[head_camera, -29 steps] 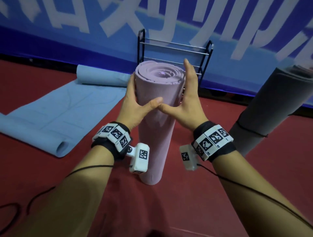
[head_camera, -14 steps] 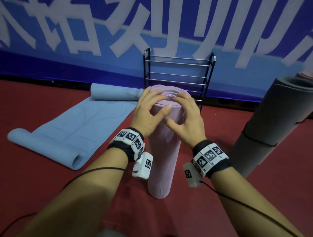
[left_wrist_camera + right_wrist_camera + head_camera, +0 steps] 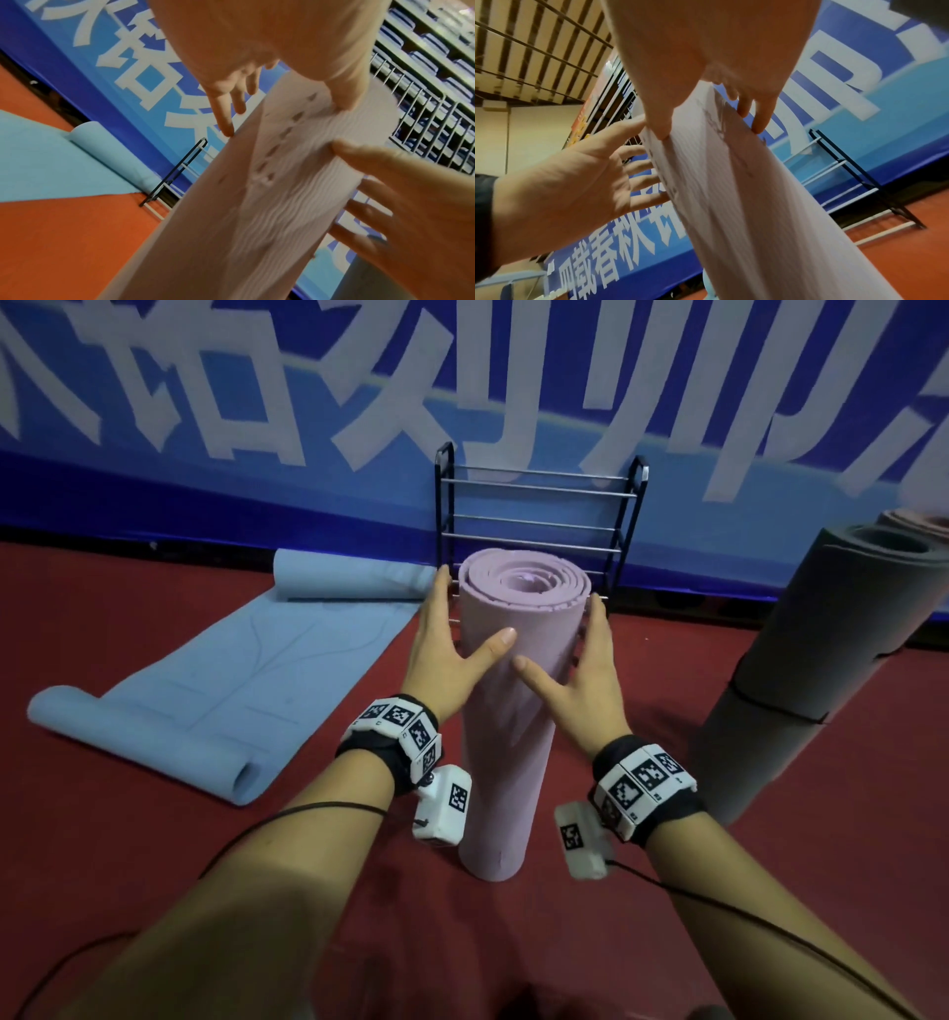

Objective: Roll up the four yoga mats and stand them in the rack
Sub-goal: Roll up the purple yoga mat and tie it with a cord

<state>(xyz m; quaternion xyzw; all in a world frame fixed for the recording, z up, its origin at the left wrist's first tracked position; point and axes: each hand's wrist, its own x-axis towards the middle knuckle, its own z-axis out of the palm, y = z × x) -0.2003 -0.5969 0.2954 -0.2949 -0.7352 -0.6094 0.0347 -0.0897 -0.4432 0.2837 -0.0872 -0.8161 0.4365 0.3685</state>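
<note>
Your rolled lilac mat [image 3: 506, 711] stands upright on its end on the red floor [image 3: 154, 865], just in front of the black wire rack [image 3: 539, 516]; its top shows a loose spiral of uneven layers. Your left hand [image 3: 447, 660] and right hand [image 3: 585, 680] flank its upper part with straight fingers laid along its sides and thumbs on the near face, neither one curled around it. To the left a blue mat [image 3: 205, 690] lies flat, both ends curled. At the right a grey rolled mat [image 3: 821, 660] leans, banded. The rack's bars hold nothing and back onto a blue banner [image 3: 513, 377] with white characters.
</note>
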